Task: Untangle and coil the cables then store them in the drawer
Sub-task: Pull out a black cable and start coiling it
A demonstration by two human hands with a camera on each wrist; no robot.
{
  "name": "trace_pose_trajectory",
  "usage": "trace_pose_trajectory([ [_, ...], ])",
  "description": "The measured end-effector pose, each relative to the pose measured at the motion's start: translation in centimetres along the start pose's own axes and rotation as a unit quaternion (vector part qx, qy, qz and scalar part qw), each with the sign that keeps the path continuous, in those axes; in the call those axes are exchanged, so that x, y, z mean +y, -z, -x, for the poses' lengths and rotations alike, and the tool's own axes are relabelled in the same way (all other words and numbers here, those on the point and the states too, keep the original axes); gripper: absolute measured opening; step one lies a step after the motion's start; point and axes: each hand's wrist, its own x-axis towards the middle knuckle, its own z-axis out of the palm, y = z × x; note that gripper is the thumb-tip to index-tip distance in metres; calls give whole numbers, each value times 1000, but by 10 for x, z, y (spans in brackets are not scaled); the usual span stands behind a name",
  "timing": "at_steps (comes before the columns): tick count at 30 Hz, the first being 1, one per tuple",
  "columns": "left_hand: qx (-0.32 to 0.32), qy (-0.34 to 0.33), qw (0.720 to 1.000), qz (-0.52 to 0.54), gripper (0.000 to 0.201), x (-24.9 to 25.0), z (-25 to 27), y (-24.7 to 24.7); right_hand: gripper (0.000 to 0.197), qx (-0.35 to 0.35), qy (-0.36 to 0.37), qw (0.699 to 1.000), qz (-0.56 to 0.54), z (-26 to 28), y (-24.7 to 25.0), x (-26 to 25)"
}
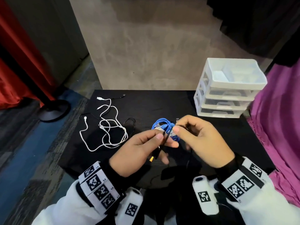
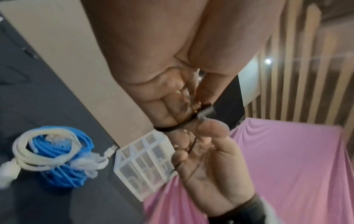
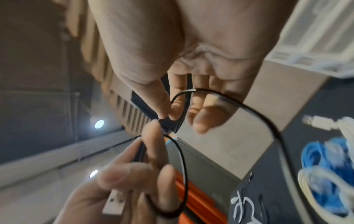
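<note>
Both hands hover above the black table (image 1: pixel 162 103), working on one thin black cable (image 3: pixel 183 159). My left hand (image 1: pixel 165 141) pinches it between thumb and forefinger and holds a small loop; a silver USB plug (image 3: pixel 114 203) lies across its fingers. A yellow-tipped plug (image 1: pixel 151 159) hangs below this hand. My right hand (image 1: pixel 177 127) pinches the same cable close to the left hand's fingertips, and a strand arcs over its fingers. A blue coil with a white cable coiled on it (image 1: pixel 162 125) lies on the table just behind the hands. The clear drawer unit (image 1: pixel 227 88) stands far right, its drawers closed.
Tangled white cables (image 1: pixel 110 127) lie on the table's left half, with another black cable (image 1: pixel 130 124) looped beside them. Purple cloth (image 1: pixel 279 119) hangs at the right edge. A red curtain and a round stand base (image 1: pixel 53 111) are on the floor to the left.
</note>
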Motion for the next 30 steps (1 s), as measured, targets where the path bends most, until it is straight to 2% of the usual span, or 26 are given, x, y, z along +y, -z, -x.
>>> trace_pose_trajectory([
  [2,-24,12,998,59,34,-1,0,-4,14,-7,-27,993,-116,1,-5,7],
  [5,-32,32,993,110,24,-5,0,-9,16,-41,-65,962,-261,6,-14,10],
  [7,-17,44,991,123,14,-7,1,-12,15,-35,-77,960,-267,7,-18,10],
  [12,65,64,988,128,13,-14,-3,-10,13,21,-91,969,-230,4,-22,16],
  [14,110,54,989,79,11,-24,-5,-7,13,33,-92,969,-226,4,-24,18],
  [16,151,5,987,-51,12,-34,-7,-3,16,38,-81,974,-209,6,-27,21],
  [18,166,-51,959,-223,11,-41,-8,1,18,32,-69,982,-172,8,-30,21],
  [20,147,-72,938,-306,8,-42,-8,2,16,30,-60,989,-135,9,-33,20],
  [22,130,-49,960,-242,10,-40,-6,0,15,36,-60,990,-124,9,-33,22],
  [23,123,-20,982,-140,19,-37,-5,-2,15,39,-59,990,-126,9,-33,22],
  [24,129,12,991,-20,27,-32,-5,-4,14,38,-57,990,-126,9,-32,21],
  [26,115,98,971,184,35,-24,-4,-10,11,26,-48,991,-126,10,-32,19],
  [28,103,142,947,268,33,-18,-3,-17,8,24,-49,986,-160,11,-34,16],
  [30,105,156,920,344,28,-17,-2,-20,6,33,-52,977,-203,10,-36,14],
])
